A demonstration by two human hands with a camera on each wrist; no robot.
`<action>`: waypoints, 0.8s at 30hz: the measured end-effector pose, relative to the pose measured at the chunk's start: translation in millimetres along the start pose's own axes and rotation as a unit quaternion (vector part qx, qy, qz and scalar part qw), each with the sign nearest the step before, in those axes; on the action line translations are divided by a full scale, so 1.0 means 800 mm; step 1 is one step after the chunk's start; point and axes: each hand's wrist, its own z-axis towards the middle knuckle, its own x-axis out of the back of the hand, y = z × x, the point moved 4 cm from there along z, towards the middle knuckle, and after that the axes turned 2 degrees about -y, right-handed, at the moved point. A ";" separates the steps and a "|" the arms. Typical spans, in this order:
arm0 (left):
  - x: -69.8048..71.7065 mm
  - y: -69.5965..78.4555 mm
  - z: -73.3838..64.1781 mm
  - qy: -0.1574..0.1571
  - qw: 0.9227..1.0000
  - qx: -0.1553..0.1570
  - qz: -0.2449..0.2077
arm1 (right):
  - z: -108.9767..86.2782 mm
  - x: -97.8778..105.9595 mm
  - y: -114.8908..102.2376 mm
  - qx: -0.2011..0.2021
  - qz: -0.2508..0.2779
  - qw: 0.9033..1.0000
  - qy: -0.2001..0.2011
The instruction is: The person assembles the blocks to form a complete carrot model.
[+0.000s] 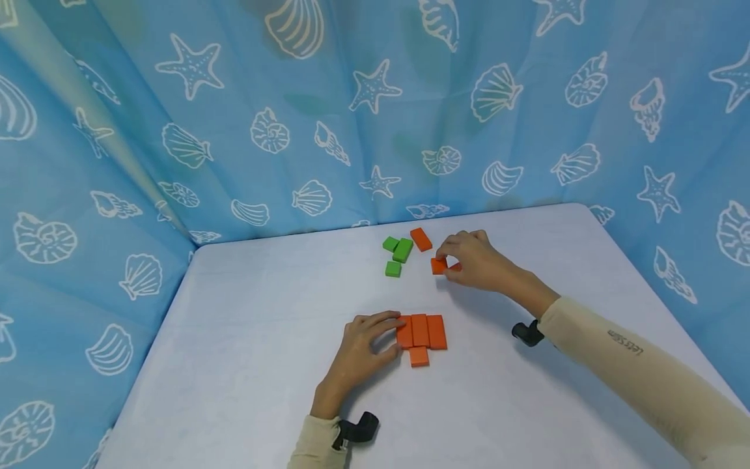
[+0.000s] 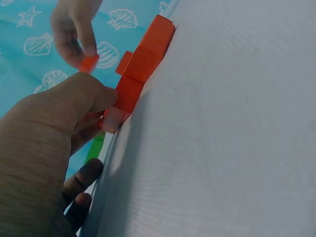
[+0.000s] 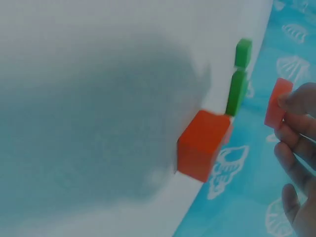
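Note:
My left hand (image 1: 364, 344) holds the left block of a row of three upright orange blocks (image 1: 420, 331), thumb and forefinger at its two ends. A smaller orange block (image 1: 418, 357) lies against the row's near side. In the left wrist view, the thumb and a finger meet the end of the orange row (image 2: 129, 93). Farther back, my right hand (image 1: 477, 262) pinches a small orange block (image 3: 279, 102) between thumb and fingers, above the table. Another orange block (image 1: 456, 266) shows partly behind that hand.
Several green blocks (image 1: 402, 250) lie at the back of the white table (image 1: 263, 339), with an orange block (image 1: 420, 239) next to them. A blue shell-print curtain (image 1: 340, 130) hangs behind the table and along its sides. Each wrist wears a black camera (image 1: 360, 428).

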 end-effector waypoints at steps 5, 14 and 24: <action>0.001 0.000 0.000 0.000 1.000 0.001 -0.004 | -0.036 0.001 -0.028 0.033 0.007 0.999 0.015; 0.001 0.003 0.001 -0.001 1.000 0.000 0.005 | -0.098 -0.015 -0.073 0.085 -0.011 0.996 0.028; -0.002 0.002 -0.001 -0.007 1.000 0.018 0.004 | -0.130 -0.048 -0.097 0.112 -0.010 0.993 0.017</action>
